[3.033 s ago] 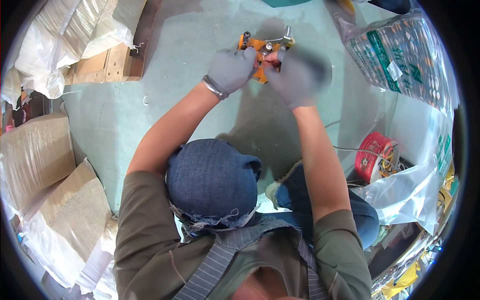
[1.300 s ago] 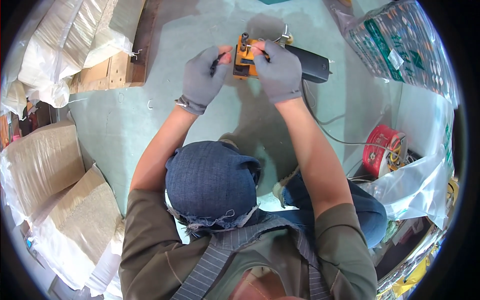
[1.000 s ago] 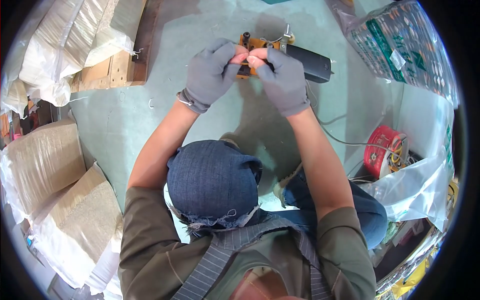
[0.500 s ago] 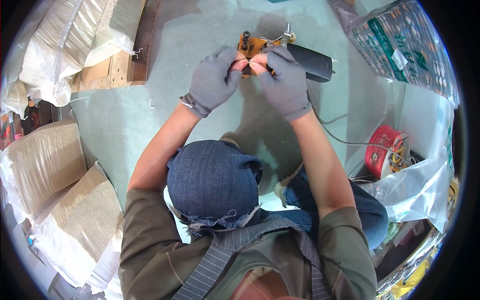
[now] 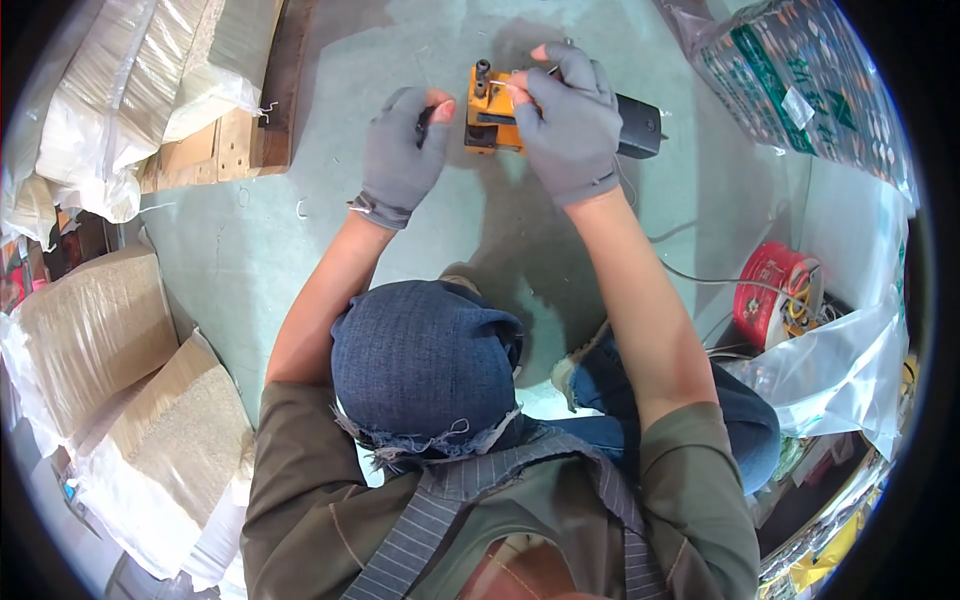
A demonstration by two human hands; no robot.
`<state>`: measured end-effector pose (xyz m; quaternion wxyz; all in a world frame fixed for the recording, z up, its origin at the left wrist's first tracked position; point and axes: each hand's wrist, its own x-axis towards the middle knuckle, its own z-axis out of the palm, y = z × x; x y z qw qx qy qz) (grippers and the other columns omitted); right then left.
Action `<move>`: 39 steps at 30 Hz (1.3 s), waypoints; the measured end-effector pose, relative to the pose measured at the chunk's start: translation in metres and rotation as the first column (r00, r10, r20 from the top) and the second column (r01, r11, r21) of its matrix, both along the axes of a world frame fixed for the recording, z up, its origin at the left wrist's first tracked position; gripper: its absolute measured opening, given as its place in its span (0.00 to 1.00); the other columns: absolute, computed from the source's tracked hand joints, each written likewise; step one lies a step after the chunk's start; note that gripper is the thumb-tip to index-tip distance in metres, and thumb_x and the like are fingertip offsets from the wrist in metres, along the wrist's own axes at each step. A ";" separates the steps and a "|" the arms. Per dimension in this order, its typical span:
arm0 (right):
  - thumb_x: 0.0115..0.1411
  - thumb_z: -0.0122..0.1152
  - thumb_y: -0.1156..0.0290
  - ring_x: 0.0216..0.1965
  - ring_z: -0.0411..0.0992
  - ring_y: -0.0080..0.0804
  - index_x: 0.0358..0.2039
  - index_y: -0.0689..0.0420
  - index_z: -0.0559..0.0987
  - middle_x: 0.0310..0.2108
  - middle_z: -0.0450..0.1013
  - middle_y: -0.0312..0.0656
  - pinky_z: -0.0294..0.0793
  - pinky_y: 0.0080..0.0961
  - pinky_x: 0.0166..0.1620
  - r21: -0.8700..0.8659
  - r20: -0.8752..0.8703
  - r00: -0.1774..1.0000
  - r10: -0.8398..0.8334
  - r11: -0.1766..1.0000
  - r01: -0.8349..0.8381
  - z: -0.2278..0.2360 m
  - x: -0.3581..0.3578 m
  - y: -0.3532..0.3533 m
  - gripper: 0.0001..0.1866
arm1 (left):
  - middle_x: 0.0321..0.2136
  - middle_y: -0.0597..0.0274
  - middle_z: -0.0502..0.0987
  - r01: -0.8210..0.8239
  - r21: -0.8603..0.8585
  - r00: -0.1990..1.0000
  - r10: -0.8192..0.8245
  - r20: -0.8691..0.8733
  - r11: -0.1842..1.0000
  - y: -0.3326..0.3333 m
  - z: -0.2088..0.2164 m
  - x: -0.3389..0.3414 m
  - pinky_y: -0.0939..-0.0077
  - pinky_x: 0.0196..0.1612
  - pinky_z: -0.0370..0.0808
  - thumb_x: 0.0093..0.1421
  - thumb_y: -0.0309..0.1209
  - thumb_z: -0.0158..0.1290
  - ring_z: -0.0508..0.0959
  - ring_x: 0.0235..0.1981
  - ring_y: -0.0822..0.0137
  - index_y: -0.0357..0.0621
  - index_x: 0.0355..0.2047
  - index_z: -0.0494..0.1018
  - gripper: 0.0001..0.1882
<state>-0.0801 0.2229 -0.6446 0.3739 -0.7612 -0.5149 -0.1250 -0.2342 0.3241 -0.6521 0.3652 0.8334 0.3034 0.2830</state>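
On the floor ahead stands an orange machine with a black motor housing at its right and a dark knob on top. My right hand, in a grey fingerless glove, reaches over its middle. Thumb and index finger are pinched at a short bit of white thread near the knob, while another finger points outward. Just left of the machine, apart from it, is my left hand in a matching glove. Its thumb and index finger are drawn together; what they hold, if anything, is too small to make out.
Plastic-wrapped bundles and a wooden pallet line the left side. At right are a wrapped stack, a red tub of small items and clear plastic sheeting. A grey cable runs along the floor toward the tub.
My hands, which met over the machine's front, have parted. The left moved left and off the machine; the right shifted slightly up, uncovering the orange front. The machine appears shifted slightly left.
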 end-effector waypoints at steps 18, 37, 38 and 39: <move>0.47 0.63 0.70 0.37 0.71 0.36 0.28 0.54 0.82 0.35 0.74 0.38 0.70 0.29 0.42 0.067 -0.120 0.991 0.066 0.996 -0.058 -0.010 0.006 0.006 0.06 | 0.24 0.56 0.73 -0.008 -0.013 1.000 0.008 -0.005 1.000 0.000 0.004 -0.001 0.73 0.27 0.70 0.58 0.29 0.52 0.74 0.22 0.63 0.40 0.35 0.74 0.07; 0.47 0.61 0.67 0.38 0.69 0.36 0.25 0.50 0.80 0.35 0.73 0.33 0.68 0.32 0.43 -0.053 -0.006 1.000 0.017 0.998 -0.017 -0.013 0.005 0.008 0.04 | 0.25 0.62 0.72 0.014 -0.021 0.999 -0.015 -0.032 1.000 0.000 0.008 0.006 0.83 0.29 0.68 0.58 0.25 0.54 0.72 0.25 0.75 0.39 0.41 0.75 0.10; 0.47 0.61 0.67 0.38 0.69 0.36 0.25 0.50 0.80 0.35 0.73 0.33 0.67 0.33 0.44 -0.058 -0.012 1.000 0.023 0.998 -0.024 -0.012 0.004 0.009 0.04 | 0.25 0.62 0.72 0.015 -0.012 0.999 -0.016 -0.043 1.000 0.000 0.010 0.007 0.83 0.29 0.68 0.58 0.25 0.54 0.72 0.25 0.75 0.40 0.41 0.75 0.10; 0.48 0.61 0.67 0.38 0.69 0.36 0.25 0.50 0.80 0.35 0.73 0.33 0.67 0.34 0.44 -0.064 -0.017 0.999 0.030 0.997 -0.031 -0.012 0.003 0.010 0.04 | 0.24 0.62 0.72 0.016 -0.003 0.998 -0.016 -0.055 1.000 0.000 0.010 0.007 0.83 0.29 0.68 0.58 0.25 0.54 0.72 0.25 0.75 0.40 0.41 0.75 0.10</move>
